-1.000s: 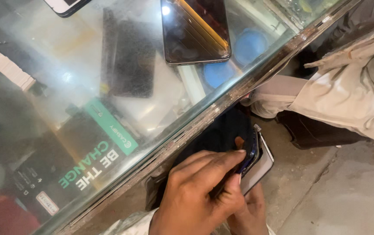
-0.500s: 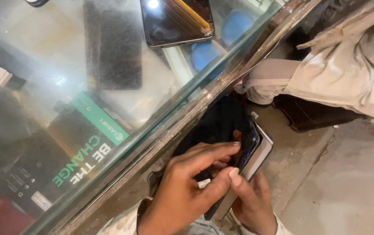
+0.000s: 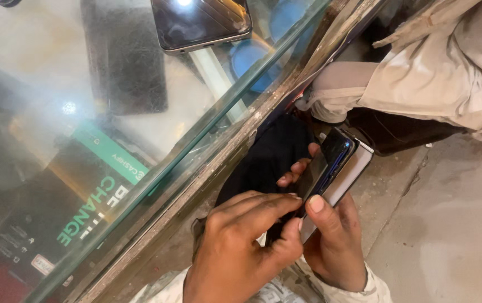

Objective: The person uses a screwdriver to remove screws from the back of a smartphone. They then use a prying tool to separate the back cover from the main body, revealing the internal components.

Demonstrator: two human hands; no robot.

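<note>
Nearest the camera, the left hand is curled over the lower end of a dark smartphone, its fingers bent down onto the glass face and its thumb pressed in beside the edge. The right hand is closed round the phone from behind and below, thumb laid up the near side, other fingertips showing at the far edge. Under the dark front sits a pale slab, a back plate or case, standing a little apart from it at the top; whether the two are joined lower down is hidden by the hands.

The phone is held in the air, tilted, just off the metal-edged rim of the glass table and above the concrete floor.

To do this well, the right hand should bear the whole weight so the left is free to work. Pressure belongs along the seam, spread and even, not on the middle of the glass, which could crack. Bringing it over the table would guard against a drop.

Farther off, a second smartphone lies face up on the glass beside a dark rectangular pad. A seated person's pale trousers lie beyond.
</note>
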